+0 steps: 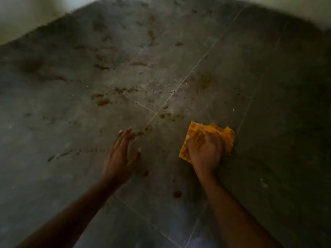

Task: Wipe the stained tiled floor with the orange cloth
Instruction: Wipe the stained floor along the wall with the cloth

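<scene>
The grey tiled floor (223, 72) fills the view, speckled with brown stains (102, 101) across its middle and far part. An orange waffle-textured cloth (228, 136) lies folded on the floor right of centre. My right hand (205, 151) presses down on the cloth, fingers curled over it. My left hand (121, 151) rests flat on the floor to the left, fingers spread, holding nothing, its fingertips beside a few brown spots near a grout line.
Pale grout lines (193, 68) cross the floor diagonally. A lone brown spot (177, 194) sits between my forearms. A light wall (21, 17) borders the floor at the far left and another at the far right. The right side of the floor is dark.
</scene>
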The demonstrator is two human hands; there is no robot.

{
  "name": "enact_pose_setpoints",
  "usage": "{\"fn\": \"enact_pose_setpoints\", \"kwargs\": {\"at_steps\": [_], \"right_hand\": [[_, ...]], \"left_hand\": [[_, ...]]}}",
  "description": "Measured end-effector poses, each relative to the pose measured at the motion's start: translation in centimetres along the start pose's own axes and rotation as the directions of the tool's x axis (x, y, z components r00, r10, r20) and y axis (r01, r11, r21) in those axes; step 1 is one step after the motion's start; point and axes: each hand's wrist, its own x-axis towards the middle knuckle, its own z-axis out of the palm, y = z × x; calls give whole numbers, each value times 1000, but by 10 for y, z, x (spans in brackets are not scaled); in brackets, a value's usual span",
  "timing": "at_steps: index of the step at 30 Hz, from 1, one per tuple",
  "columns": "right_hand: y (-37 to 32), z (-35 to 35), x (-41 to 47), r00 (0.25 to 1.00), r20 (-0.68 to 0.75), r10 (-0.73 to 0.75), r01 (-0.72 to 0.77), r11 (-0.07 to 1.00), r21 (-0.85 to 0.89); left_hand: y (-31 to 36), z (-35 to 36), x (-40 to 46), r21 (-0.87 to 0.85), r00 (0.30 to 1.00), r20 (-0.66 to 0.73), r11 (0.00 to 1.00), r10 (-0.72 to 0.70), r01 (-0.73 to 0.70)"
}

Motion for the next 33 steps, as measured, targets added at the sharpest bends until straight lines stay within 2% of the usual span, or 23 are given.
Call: {"fn": "enact_pose_setpoints", "kwargs": {"at_steps": [2,4,6,9,14,15,17,20,21,23,25,27,28,30,32,33], "right_hand": [[14,19,-5,993,19,114,-111,987,-121],[26,31,-16,997,-48,62,-73,964,-255],[33,41,-20,994,-108,9,-41,952,-304],[30,43,-12,985,-174,1,-54,954,-295],[28,33,13,973,-208,96,-144,963,-230],[27,32,14,973,-218,77,-130,963,-238],[26,31,4,972,-215,-91,14,942,-336],[33,22,-29,974,-12,-226,195,865,-463],[39,16,-29,976,23,-216,200,852,-484],[56,11,-2,995,-16,-99,78,870,-486],[59,12,47,997,-65,35,-57,919,-390],[40,22,83,993,-5,115,-110,941,-321],[27,31,83,996,32,78,-63,940,-335],[10,44,50,992,77,-98,119,928,-352],[18,40,1,961,132,-241,272,904,-329],[31,32,-14,955,159,-249,288,903,-318]], "left_hand": [[-23,8,6,111,993,104,993,-55,43],[-40,14,9,145,984,158,987,-88,65],[-49,23,3,219,989,141,976,-46,14],[-50,28,-3,334,993,116,942,-1,-39],[-50,29,-1,357,993,116,933,-9,-34],[-50,30,0,359,993,115,933,-10,-32],[-49,30,0,352,994,106,936,-15,-23],[-47,29,-1,342,993,118,939,-18,-24],[-47,28,-1,340,993,115,940,-19,-21],[-50,29,-1,345,992,125,938,-12,-32],[-53,32,-1,338,993,117,941,-7,-33],[-54,33,0,342,993,115,939,10,-49],[-55,34,-1,342,994,112,938,14,-51],[-56,30,0,341,993,118,939,9,-49],[-53,27,-1,336,992,125,941,-9,-33],[-51,27,-2,334,992,125,942,-11,-32]]}}
